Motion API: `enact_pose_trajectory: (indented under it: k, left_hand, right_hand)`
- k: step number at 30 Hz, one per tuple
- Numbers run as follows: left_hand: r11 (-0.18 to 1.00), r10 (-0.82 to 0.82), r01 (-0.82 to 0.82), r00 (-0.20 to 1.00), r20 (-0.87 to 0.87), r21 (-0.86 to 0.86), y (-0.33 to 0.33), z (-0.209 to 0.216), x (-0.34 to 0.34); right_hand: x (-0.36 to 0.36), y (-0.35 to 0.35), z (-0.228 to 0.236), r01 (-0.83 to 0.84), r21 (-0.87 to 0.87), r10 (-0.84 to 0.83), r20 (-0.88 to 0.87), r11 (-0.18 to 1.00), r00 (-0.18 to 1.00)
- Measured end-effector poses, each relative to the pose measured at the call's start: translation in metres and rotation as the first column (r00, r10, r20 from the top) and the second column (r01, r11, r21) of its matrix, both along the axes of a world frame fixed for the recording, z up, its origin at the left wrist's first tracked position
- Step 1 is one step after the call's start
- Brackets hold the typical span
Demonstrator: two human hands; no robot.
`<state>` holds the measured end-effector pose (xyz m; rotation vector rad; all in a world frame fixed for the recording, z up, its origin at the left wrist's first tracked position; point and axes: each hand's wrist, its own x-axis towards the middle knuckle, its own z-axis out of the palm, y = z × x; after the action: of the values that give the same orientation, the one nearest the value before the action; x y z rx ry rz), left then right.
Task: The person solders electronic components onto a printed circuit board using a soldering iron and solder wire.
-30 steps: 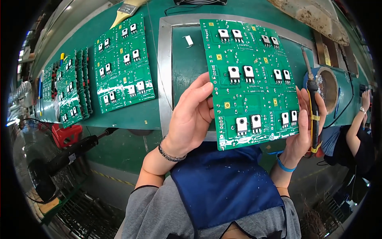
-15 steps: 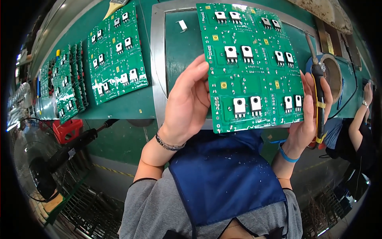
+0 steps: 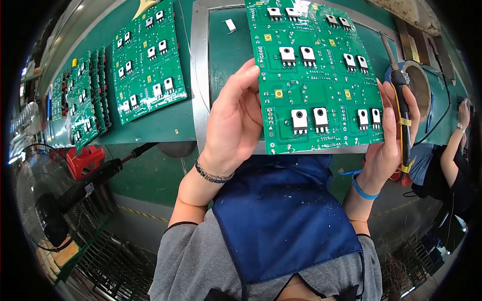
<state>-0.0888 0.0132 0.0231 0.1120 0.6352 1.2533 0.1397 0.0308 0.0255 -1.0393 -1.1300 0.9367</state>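
A large green circuit board (image 3: pixel 321 83) with several black-and-white three-legged components is held up in front of me, tilted. My left hand (image 3: pixel 236 115) grips its left edge, thumb on the face and the other fingers partly hidden behind it. On the opposite edge, my right hand (image 3: pixel 394 120) steadies the board with its fingers. That same hand also holds a soldering iron (image 3: pixel 400 93) with a black handle and a yellow stripe, its metal tip pointing away from me past the board's right side.
Another board (image 3: pixel 148 65) lies on the green bench at left, beside several standing boards (image 3: pixel 85 100). A roll (image 3: pixel 419 93) sits at right, partly behind the iron. A small white piece (image 3: pixel 230 26) lies near the metal frame (image 3: pixel 201 75). A fan (image 3: pixel 47 200) stands lower left; another person's arm (image 3: pixel 457 135) shows far right.
The held board has shifted slightly up in the view and a little left, its near edge rising off the apron. Both hands keep their grip, and the iron stays in my right hand.
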Motion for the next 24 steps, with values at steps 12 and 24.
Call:
enact_pose_trajectory:
  k: [12,24]
  left_hand:
    - [0.996,-0.002,0.003,1.0,-0.012,0.087,0.002,0.002,0.003]
    - [1.0,0.015,-0.017,0.996,0.09,0.023,0.001,0.001,0.001]
  right_hand:
    - [0.0,-0.002,0.003,0.009,0.037,-0.008,-0.036,0.999,0.999]
    - [-0.002,-0.005,0.014,-0.011,0.004,0.011,-0.049,1.0,0.999]
